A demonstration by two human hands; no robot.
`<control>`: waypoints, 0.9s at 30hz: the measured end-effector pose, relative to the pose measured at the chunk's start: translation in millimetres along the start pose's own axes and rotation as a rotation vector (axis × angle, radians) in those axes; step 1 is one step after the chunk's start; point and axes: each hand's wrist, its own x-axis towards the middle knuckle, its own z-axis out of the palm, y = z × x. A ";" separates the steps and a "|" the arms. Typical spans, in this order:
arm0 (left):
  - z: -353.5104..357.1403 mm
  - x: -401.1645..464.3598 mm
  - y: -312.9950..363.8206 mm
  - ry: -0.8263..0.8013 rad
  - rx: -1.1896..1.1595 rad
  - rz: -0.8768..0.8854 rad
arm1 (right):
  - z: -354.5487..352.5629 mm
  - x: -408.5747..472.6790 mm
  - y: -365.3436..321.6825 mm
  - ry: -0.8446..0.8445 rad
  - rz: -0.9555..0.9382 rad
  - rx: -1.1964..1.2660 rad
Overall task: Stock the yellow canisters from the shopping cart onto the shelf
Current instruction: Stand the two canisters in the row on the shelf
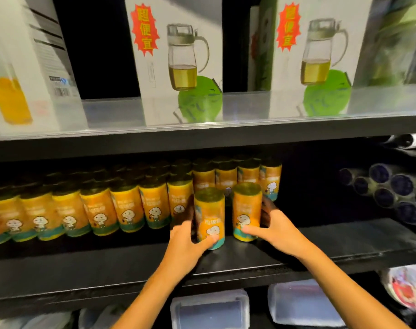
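Two yellow canisters with a cartoon figure and a teal band stand upright on the dark middle shelf (pixel 344 236). My left hand (pixel 185 241) wraps the left canister (pixel 209 214), thumb across its lower front. My right hand (pixel 275 226) grips the right canister (pixel 247 210) from its right side. Both canisters sit in front of the stocked rows of identical yellow canisters (pixel 95 210), which fill the shelf from the left edge to the middle. The shopping cart is out of view.
The upper shelf (pixel 249 129) carries white boxes picturing glass oil jugs (pixel 176 55). Dark blue round-ended items (pixel 401 186) are stacked at the middle shelf's right. Below lie plastic-wrapped packages (pixel 209 309). Bare shelf stretches between the canisters and the blue items.
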 end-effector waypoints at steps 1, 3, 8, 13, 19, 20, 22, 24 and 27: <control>2.2 1.9 2.4 0.036 0.054 0.000 | -3.4 4.0 1.8 -0.014 0.005 -0.025; 5.9 2.4 14.0 0.097 0.112 0.010 | -9.8 13.8 5.8 -0.037 -0.011 -0.114; 9.3 0.2 37.0 0.144 0.328 -0.046 | -13.1 25.7 3.4 -0.019 -0.035 -0.189; 10.6 -23.8 34.9 0.245 0.336 0.076 | -14.7 25.3 18.6 0.005 0.013 -0.217; 14.8 -33.6 45.3 0.101 0.505 0.238 | -13.2 35.9 22.5 0.025 0.071 -0.092; 15.9 -31.6 45.3 0.090 0.532 0.222 | -11.6 37.1 22.8 0.020 0.066 -0.076; 17.0 -28.4 44.7 0.080 0.557 0.205 | -9.0 39.7 23.6 0.002 0.049 -0.038; 19.6 -23.5 42.5 0.069 0.564 0.181 | -9.1 46.2 25.4 -0.021 0.040 -0.037; 22.5 -15.1 40.4 0.068 0.602 0.146 | -3.7 58.6 24.7 -0.041 0.033 -0.106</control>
